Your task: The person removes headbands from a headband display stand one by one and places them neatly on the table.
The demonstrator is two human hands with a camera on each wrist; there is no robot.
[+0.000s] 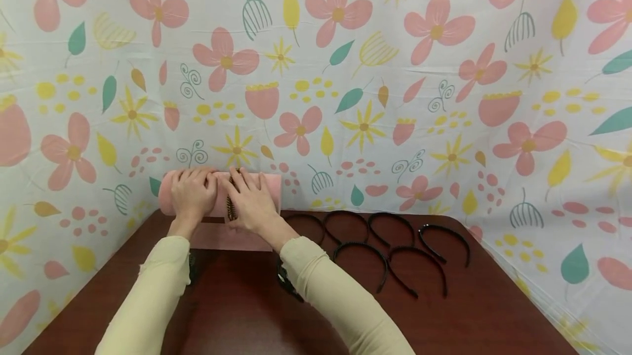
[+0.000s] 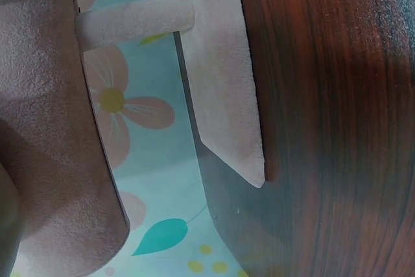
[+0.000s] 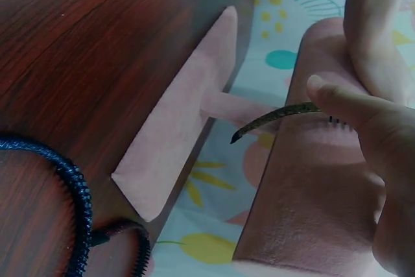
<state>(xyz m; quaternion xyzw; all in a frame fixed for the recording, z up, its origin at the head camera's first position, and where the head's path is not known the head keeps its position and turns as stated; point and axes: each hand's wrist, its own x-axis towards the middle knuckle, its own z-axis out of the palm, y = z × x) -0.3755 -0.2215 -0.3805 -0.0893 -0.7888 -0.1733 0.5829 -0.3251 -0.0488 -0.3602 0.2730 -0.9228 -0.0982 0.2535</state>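
A pink fuzzy headband stand (image 1: 222, 240), with a horizontal roll (image 2: 52, 115) on a short post above a flat base (image 2: 224, 76), stands at the table's back left. My left hand (image 1: 191, 193) grips the roll left of its middle, fingers over the top. A dark, gold-flecked headband (image 1: 231, 204) straddles the roll near its middle. My right hand (image 1: 253, 201) holds this headband, fingers spread over the top and thumb on its front arm. One end of the headband (image 3: 259, 121) sticks out below the roll in the right wrist view.
Several black headbands (image 1: 367, 244) lie on the dark wooden table (image 1: 237, 305), right of the stand. One blue-black headband (image 3: 78, 192) is close by in the right wrist view. A flower-patterned cloth (image 1: 316, 69) hangs behind the table.
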